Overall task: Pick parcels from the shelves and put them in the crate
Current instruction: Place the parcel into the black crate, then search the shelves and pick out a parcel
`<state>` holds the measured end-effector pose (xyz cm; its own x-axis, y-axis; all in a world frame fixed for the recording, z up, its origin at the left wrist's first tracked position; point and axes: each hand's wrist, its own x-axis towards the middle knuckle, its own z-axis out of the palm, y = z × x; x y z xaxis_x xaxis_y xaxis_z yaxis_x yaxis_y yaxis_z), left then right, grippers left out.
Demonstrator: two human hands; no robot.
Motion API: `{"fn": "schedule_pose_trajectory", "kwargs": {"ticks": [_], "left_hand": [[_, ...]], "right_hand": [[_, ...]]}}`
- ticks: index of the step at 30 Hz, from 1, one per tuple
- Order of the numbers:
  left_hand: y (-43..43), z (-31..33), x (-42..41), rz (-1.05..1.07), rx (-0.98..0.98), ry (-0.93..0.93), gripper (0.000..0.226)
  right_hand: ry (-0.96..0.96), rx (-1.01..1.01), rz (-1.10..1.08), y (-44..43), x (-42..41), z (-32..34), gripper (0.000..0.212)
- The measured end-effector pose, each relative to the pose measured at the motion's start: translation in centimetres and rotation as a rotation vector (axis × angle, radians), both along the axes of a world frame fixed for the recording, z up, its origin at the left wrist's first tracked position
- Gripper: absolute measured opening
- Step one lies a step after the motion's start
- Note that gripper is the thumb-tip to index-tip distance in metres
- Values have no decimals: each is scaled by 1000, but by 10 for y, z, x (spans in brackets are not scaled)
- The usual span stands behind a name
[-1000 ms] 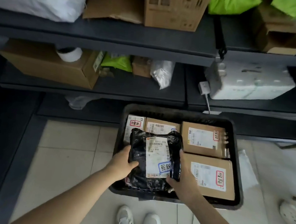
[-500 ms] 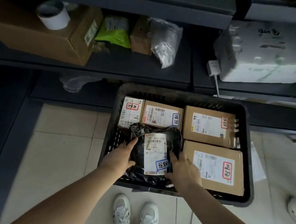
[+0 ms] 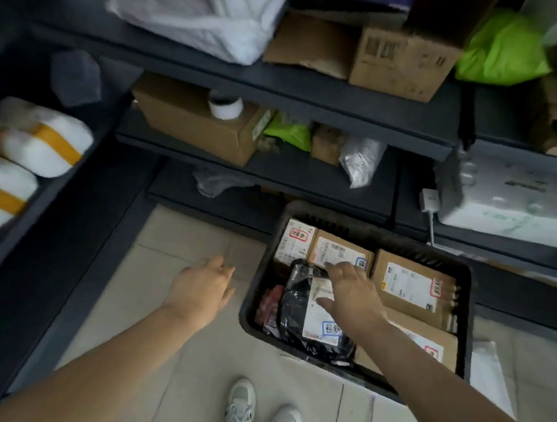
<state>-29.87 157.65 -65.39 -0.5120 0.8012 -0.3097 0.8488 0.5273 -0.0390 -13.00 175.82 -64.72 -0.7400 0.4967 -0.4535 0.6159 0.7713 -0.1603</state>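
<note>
A black crate [image 3: 470,299] stands on the tiled floor under the shelves. Inside lie several labelled cardboard parcels [image 3: 410,286] and a black plastic-wrapped parcel [image 3: 294,312] with a white label at the front left. My right hand [image 3: 352,296] hovers over the black parcel with fingers spread, holding nothing. My left hand [image 3: 202,287] is outside the crate, over the floor to its left, fingers relaxed and empty.
Dark shelves [image 3: 283,84] hold cardboard boxes [image 3: 194,119], green bags [image 3: 500,52], a white bag [image 3: 201,17], a clear bag [image 3: 361,161] and a white foam box [image 3: 518,201]. White bundles with yellow tape [image 3: 34,137] lie on the left shelf. My shoes [image 3: 262,418] stand below.
Both hands have let go of the black parcel, which now lies in the crate. My left hand moved out to the left; the view swung left and up.
</note>
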Motion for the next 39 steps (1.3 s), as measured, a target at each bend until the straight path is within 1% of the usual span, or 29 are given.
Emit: {"fn": "schedule_pose_trajectory", "kwargs": {"ticks": [2,5,9,12,16,19,22,24,27,29,33,35,39], "left_hand": [[-37,32,-16,70,26,61,42],[-103,84,-35,250,76,134,38],[-202,135,-51,406,132,269,38],[-266,173,-55,536,188,347,37],[-352,217,-52,699,229,394,31],[-412,239,-42,812,261,333,22],[-474,253,-34,846,251,378,24],[-511,265,-30,880,250,374,28],[-559,276,-31,886,267,472,35],[-586,278,-32,901,278,490,35],[-623,269,-34,923,287,478,35],[-634,259,-36,927,284,473,35],[-645,236,-40,893,250,419,28]], "right_hand": [[65,-2,97,-16,-36,32,62],[160,3,242,-53,-93,80,59],[280,11,470,-128,-158,145,58],[334,34,645,-192,-194,189,56],[358,55,822,-280,-227,233,58],[337,59,911,-342,-238,255,60],[355,81,990,-400,-246,275,57],[389,114,1023,-436,-250,285,55],[422,163,1058,-482,-255,296,55],[445,197,1088,-507,-258,298,51],[452,230,1128,-544,-263,295,53],[435,215,1133,-557,-268,291,54],[418,202,1151,-572,-282,275,56]]}}
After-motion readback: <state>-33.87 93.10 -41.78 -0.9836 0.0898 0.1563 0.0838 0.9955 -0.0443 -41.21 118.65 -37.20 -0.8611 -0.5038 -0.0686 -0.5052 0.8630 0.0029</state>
